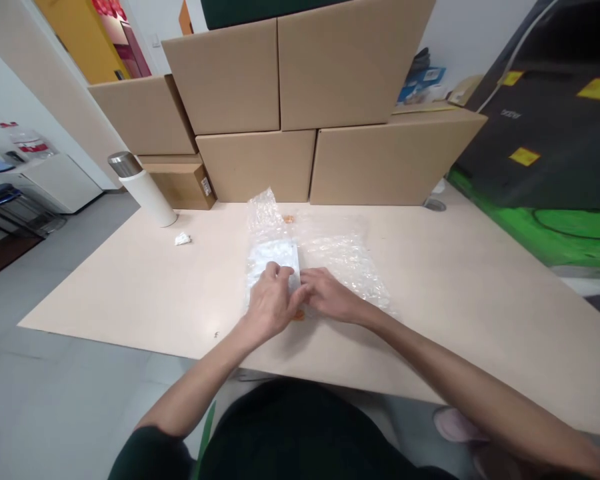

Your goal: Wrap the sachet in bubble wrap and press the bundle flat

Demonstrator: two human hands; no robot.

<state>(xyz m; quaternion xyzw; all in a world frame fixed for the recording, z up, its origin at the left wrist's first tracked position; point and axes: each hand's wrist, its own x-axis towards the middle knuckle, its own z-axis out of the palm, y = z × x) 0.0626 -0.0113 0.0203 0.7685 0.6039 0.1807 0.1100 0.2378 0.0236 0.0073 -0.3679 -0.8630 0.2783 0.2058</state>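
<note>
Two hands meet mid-table (130, 293) on a sheet of bubble wrap (347, 260). The left hand (270, 303) has its fingers curled onto the near end of a flat white item (275, 255) folded inside the wrap, though whether they pinch it I cannot tell. The right hand (330, 293) lies just beside it, fingers loose and stretched flat on the wrap; a steel-capped flask (143, 190) stands well apart, before stacked cardboard boxes (345, 67).
</note>
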